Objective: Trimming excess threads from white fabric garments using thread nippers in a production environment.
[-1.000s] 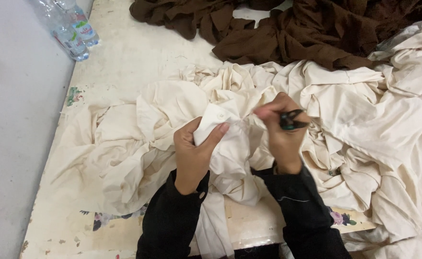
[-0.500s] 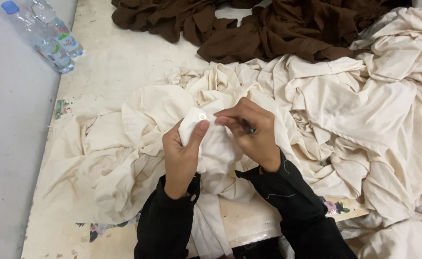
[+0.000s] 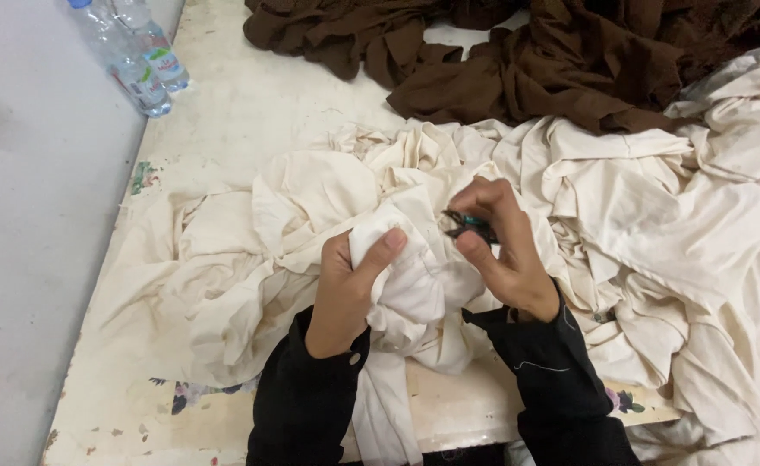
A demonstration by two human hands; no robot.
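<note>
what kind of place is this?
Probably a garment workshop: a worn work table heaped with cream cloth and brown cloth; the left hand grips cream fabric, the right hand holds small snips.

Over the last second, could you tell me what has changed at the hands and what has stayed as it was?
The right hand, holding the small dark tool, came in from the right toward the left hand and the bunched cream cloth. The left hand kept its grip on that bunch. The brown cloth and the bottles lie where they were.
</note>
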